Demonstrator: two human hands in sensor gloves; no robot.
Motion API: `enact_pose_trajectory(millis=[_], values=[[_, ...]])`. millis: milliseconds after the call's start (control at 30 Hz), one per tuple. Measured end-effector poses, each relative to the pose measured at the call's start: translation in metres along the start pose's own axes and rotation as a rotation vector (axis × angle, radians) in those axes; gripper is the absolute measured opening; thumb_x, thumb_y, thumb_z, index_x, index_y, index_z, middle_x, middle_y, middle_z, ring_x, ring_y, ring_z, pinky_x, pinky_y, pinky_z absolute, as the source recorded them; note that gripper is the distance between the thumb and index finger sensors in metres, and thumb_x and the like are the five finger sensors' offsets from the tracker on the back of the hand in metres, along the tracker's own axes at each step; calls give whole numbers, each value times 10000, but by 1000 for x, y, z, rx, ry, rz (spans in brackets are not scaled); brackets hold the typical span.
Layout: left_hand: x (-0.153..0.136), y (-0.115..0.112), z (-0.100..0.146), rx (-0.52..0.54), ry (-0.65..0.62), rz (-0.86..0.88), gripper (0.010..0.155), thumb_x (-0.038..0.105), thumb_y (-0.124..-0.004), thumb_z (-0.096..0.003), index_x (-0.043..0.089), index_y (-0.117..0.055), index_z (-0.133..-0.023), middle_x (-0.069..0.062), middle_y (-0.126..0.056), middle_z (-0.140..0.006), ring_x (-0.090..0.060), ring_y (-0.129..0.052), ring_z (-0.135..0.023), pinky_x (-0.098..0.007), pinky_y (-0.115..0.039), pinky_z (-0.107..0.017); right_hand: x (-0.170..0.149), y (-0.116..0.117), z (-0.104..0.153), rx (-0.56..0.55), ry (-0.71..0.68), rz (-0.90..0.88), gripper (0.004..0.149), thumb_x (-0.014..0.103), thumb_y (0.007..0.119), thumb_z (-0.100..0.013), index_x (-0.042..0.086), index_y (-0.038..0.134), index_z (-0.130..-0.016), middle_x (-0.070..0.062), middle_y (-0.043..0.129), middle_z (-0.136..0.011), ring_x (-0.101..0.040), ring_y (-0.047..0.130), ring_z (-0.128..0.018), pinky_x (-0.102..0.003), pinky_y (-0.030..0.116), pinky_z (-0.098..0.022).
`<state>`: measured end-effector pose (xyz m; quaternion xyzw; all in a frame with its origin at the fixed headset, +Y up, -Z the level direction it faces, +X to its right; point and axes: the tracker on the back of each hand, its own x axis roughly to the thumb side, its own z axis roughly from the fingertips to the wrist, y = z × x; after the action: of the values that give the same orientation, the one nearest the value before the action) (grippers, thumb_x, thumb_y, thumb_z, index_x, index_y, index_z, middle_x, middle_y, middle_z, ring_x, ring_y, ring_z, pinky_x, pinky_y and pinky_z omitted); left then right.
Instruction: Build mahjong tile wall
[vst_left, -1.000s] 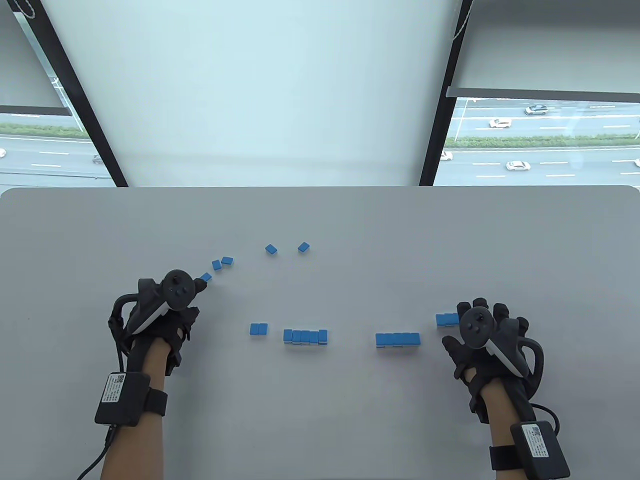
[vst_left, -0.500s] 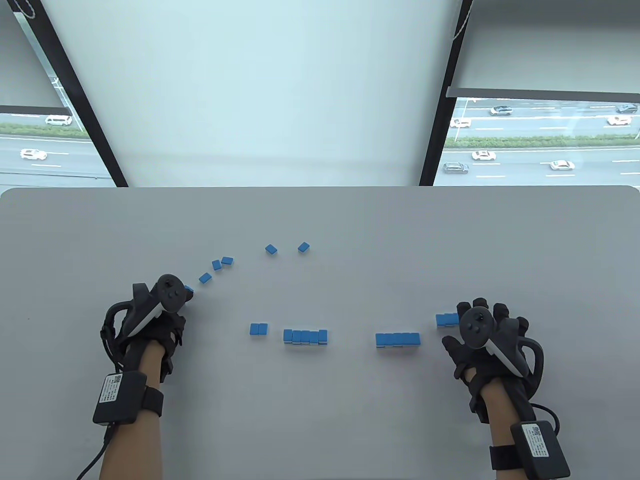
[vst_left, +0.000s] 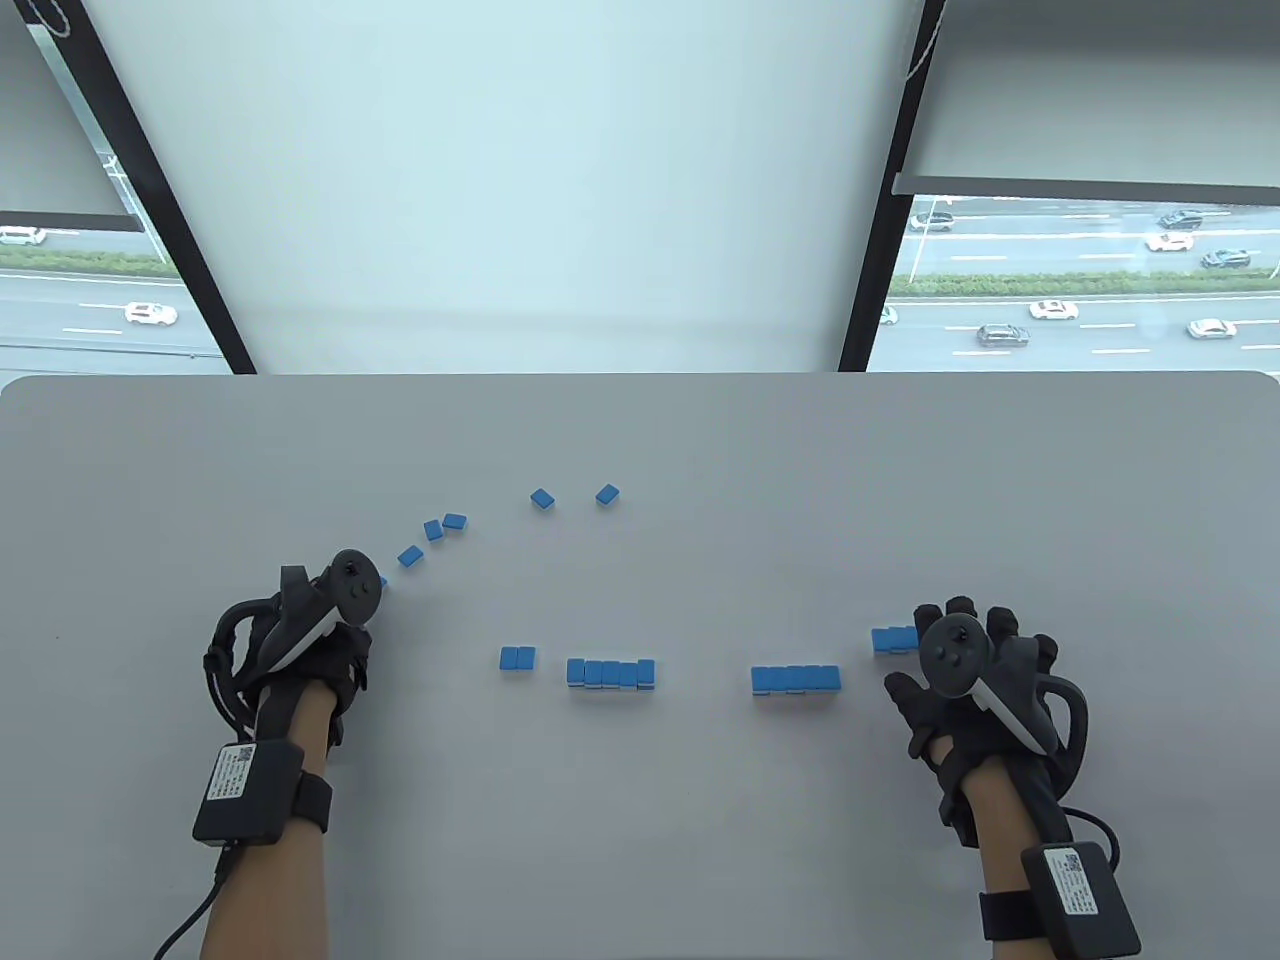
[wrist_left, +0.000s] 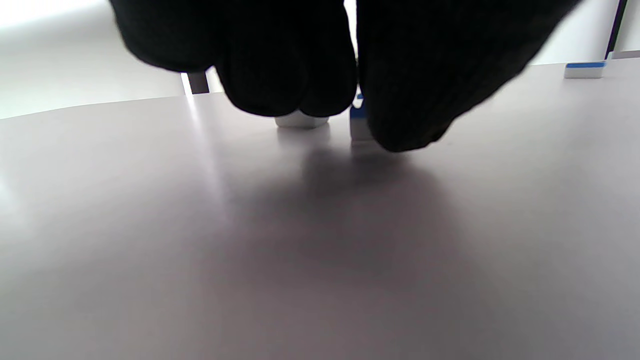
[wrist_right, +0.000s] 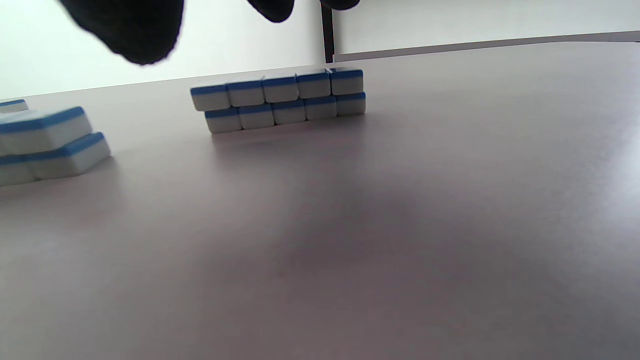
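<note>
One small blue-and-white plastic mahjong tile (wrist_left: 357, 125) pinched in my left hand (vst_left: 310, 640); right hand (vst_left: 975, 680) relaxed, empty. Rigid, light, probably slick: best gripped by its short sides.

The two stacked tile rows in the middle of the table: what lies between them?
Nothing: in the table view, bare table separates the left stack from the right stack.
</note>
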<state>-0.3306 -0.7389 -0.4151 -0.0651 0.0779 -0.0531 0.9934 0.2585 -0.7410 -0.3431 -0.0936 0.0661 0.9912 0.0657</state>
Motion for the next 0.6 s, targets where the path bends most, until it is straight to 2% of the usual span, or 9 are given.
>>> enact_pose_trajectory(millis=[133,600], values=[[5,0,1,-3,5,-31,562,420,-944,-375,374,-808,-919,60,-836,-924,-211,-884,-709,-505,-746,-595,0,0,0,0,0,0,784,604,699,-413,328,351,-1059,13,233,-1144,-402,170,-1018,-645,116,-650],[13,5,6,-50,86,-97,565,447,-963,-362,309,-856,-899,58,-992,-804,-210,-976,-624,-487,-815,-532,0,0,0,2,1,-2,784,603,699,-413,328,351,-1059,13,232,-1145,-402,170,-1018,-645,116,-650]])
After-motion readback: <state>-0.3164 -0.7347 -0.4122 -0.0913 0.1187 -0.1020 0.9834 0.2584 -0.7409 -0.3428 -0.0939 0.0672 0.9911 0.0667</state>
